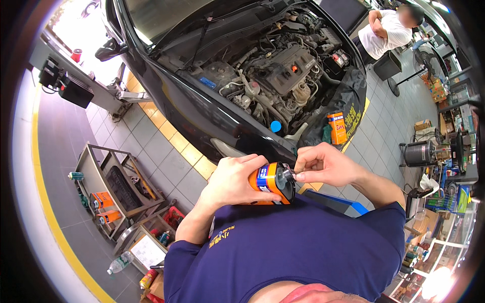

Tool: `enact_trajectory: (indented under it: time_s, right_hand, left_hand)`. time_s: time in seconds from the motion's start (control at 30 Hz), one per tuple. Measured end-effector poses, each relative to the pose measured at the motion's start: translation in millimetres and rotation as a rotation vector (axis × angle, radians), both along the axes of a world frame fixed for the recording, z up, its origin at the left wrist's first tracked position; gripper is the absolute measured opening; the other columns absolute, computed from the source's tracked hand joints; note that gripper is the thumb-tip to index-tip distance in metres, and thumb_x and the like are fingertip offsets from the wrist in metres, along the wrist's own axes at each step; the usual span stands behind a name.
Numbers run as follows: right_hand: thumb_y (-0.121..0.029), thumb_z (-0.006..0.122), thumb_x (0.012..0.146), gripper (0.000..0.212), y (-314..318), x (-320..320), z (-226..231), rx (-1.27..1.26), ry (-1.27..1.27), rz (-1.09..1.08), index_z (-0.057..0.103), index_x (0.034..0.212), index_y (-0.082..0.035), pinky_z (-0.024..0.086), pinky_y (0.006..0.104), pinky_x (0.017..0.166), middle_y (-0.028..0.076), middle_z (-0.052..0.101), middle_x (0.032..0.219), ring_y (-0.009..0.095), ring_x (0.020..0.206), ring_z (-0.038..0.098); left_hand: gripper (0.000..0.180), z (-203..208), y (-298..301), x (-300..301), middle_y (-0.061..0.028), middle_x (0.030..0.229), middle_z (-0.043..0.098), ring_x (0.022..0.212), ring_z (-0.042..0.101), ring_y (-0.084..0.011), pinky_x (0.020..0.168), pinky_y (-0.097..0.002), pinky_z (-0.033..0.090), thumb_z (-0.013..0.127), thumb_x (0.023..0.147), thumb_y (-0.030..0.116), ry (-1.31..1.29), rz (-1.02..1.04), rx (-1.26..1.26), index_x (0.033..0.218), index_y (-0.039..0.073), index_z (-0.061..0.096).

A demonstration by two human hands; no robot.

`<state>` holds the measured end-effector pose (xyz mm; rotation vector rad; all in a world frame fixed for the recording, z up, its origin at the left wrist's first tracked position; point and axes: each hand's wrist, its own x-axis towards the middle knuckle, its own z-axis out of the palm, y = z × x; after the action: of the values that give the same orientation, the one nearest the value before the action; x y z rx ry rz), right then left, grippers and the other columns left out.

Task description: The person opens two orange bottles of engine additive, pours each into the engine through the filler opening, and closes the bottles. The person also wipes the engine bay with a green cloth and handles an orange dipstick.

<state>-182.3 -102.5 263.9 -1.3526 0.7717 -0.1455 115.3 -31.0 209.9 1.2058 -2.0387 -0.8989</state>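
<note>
My left hand [235,179] is wrapped round an orange oil can [271,169] with a blue label, held tilted in front of my chest. The can's top faces right and has a dark neck [287,173]. Thumb and fingers of my right hand [323,165] are pinched together against that neck. Whatever small part they grip is hidden by the fingertips. Ahead of both hands lies the open engine bay [285,68] of a black car. A second orange can [337,128] stands on the dark fender cover [356,96] at the bay's right front.
A metal trolley [101,169] at the left carries more orange cans [103,200]. Nearer are a clear plastic bottle [120,263] and a white sheet [148,251]. At the far right a person [385,35] stands with arms folded, near a fan [427,60]. Cluttered shelves [429,227] line the right side.
</note>
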Motion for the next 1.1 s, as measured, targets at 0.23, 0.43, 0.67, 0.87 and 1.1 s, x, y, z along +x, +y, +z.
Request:
enact_trajectory:
  time_s: [0.23, 0.43, 0.67, 0.87, 1.1]
  right_hand:
    - [-0.023, 0.081, 0.111, 0.026, -16.0, 4.6, -16.9, -0.006, -0.016, 0.158, 0.078, 0.107, 0.002, 0.049, 0.0272, 0.069, -0.003, 0.065, 0.089, 0.004, 0.079, 0.059]
    - [-0.025, 0.075, 0.116, 0.028, -28.4, 3.9, 1.1, 0.122, 0.084, 0.409, 0.079, 0.109, 0.002, 0.049, 0.0266, 0.067, -0.001, 0.074, 0.090, 0.006, 0.074, 0.064]
    - [-0.020, 0.083, 0.108, 0.027, -9.4, 8.7, 8.1, -0.225, 0.074, 0.430, 0.069, 0.098, 0.001, 0.042, 0.0329, 0.061, 0.000, 0.051, 0.076, 0.008, 0.068, 0.048]
    - [-0.015, 0.087, 0.100, 0.037, 1.7, 7.7, 11.4, -0.600, 0.008, 0.396, 0.056, 0.090, 0.000, 0.041, 0.0431, 0.060, 0.010, 0.050, 0.076, 0.028, 0.063, 0.053]
    - [-0.012, 0.086, 0.094, 0.033, 2.9, 5.7, 27.8, -0.897, 0.021, 0.488, 0.056, 0.086, -0.004, 0.051, 0.0476, 0.063, 0.011, 0.057, 0.082, 0.035, 0.074, 0.067]
  left_hand:
    - [0.070, -1.2, 1.6, -2.0, -0.0082, 0.096, 0.079, 0.083, 0.081, -0.0318, 0.077, -0.0390, 0.065, 0.109, 0.066, 0.049, -0.022, 0.064, -0.024, 0.112, 0.006, 0.079]
    - [0.071, -0.2, 2.0, -6.1, -0.0070, 0.095, 0.077, 0.082, 0.080, -0.0314, 0.075, -0.0390, 0.064, 0.109, 0.065, 0.051, -0.031, 0.033, -0.042, 0.112, 0.007, 0.079]
    - [0.073, -1.0, 6.1, -4.2, -0.0061, 0.092, 0.074, 0.081, 0.078, -0.0322, 0.072, -0.0435, 0.062, 0.105, 0.069, 0.060, 0.001, 0.010, -0.057, 0.113, 0.008, 0.078]
    - [0.073, 1.6, 8.1, -4.7, -0.0062, 0.092, 0.072, 0.081, 0.078, -0.0321, 0.071, -0.0430, 0.062, 0.105, 0.069, 0.062, 0.027, -0.016, -0.054, 0.111, 0.009, 0.077]
    - [0.075, 4.7, 5.6, -7.5, -0.0074, 0.092, 0.071, 0.079, 0.076, -0.0320, 0.072, -0.0395, 0.062, 0.109, 0.064, 0.055, 0.011, -0.064, -0.059, 0.111, 0.006, 0.077]
